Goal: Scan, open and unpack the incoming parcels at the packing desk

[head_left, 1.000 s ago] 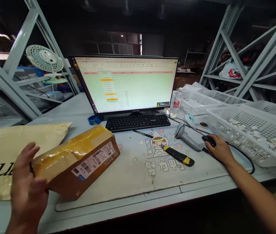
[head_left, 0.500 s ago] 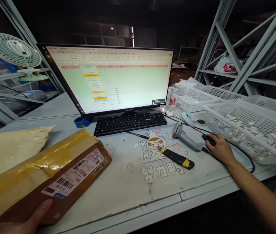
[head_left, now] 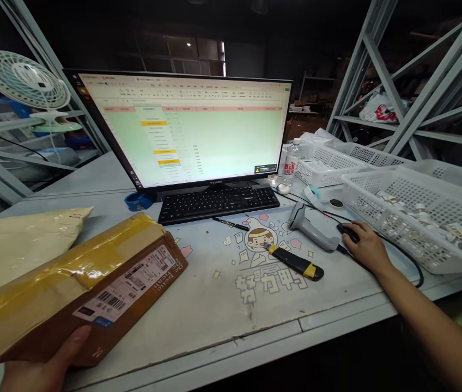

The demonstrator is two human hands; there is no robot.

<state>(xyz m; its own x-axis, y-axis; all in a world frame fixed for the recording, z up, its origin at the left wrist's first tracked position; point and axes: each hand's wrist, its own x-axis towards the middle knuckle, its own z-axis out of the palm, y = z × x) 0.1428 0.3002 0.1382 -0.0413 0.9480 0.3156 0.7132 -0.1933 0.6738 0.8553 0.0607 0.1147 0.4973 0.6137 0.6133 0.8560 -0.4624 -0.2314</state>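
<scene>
The taped parcel (head_left: pixel 79 283) lies at the desk's near left corner, almost unmoved since half a second ago; the left hand (head_left: pixel 47 365) now grasps its near edge more fully, while the right hand (head_left: pixel 368 250) stays cupped over the mouse (head_left: pixel 349 232), so the work seems paused at the screen.

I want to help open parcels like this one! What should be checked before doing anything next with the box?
1. Box held: the left hand grips the near edge of the cardboard box. Ok.
2. Label showing: the shipping label faces up, unobstructed. Ok.
3. Scanner within reach: the barcode scanner lies on the desk mat, beside the right hand. Ok.
4. Right hand free: it rests on the mouse. Not ok.
5. Knife blade retracted: the utility knife lies on the mat; blade state too small to see. Cannot tell.
</scene>
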